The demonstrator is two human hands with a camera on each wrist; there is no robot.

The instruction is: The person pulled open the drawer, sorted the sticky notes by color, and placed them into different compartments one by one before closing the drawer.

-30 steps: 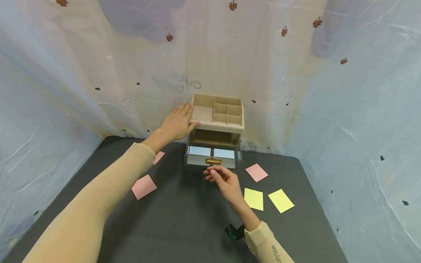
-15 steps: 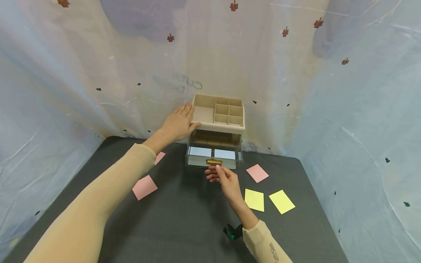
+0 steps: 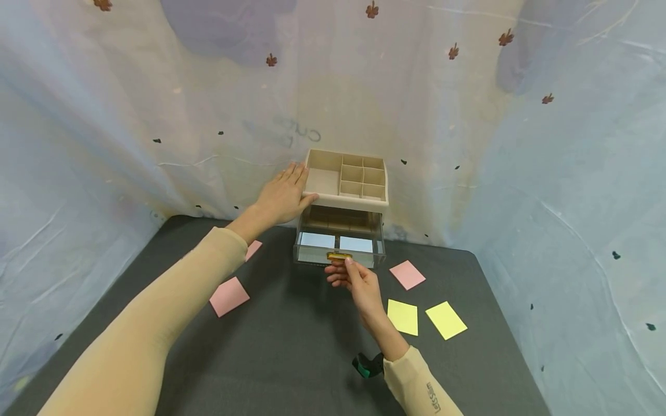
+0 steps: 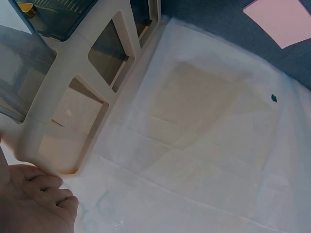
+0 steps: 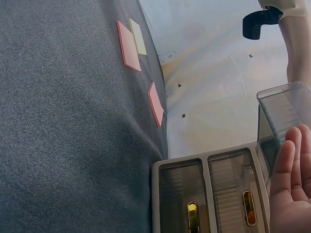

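A desk organizer [image 3: 346,201] with a cream compartment top stands against the back curtain. Its clear drawer [image 3: 313,254] is pulled out, and two pale blue rectangles show inside. My left hand [image 3: 281,193] rests along the organizer's left rim, fingers extended; in the left wrist view, that hand [image 4: 36,196] lies at the frame's corner. At the drawer front, my right hand [image 3: 361,286] pinches the gold handle [image 3: 339,256], thumb over it and fingers below. In the right wrist view the fingers of the right hand [image 5: 294,179] overlap the clear drawer [image 5: 284,104].
Pink notes [image 3: 229,296] lie on the dark table at left, partly behind the left arm. A pink note [image 3: 407,274] and two yellow notes [image 3: 446,319] lie at right. Two lower drawers with gold handles [image 5: 249,208] are pushed in. A dark wrist camera [image 3: 366,365] is by the right sleeve.
My right thumb has moved up from below the gold handle onto it. The left hand and the pulled-out drawer have stayed in place.
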